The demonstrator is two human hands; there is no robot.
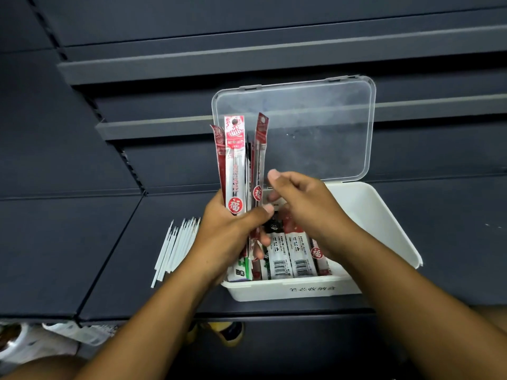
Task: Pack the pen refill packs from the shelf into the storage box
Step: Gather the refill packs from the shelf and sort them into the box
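Note:
My left hand [230, 237] grips a bunch of red-and-white pen refill packs [235, 165] upright over the left end of the white storage box [378, 223]. The box sits on the dark shelf with its clear lid [301, 127] standing open behind it. More refill packs [290, 253] lie flat inside the box. My right hand [304, 204] hovers just right of the held bunch, fingers loosely curled, thumb near the packs; I cannot see it holding anything.
Several thin white loose refill tubes [175, 248] lie on the dark shelf [82, 242] left of the box. Empty dark shelves [192, 61] rise behind. Below the shelf edge are a yellow shoe [227, 333] and plastic bags [55, 338].

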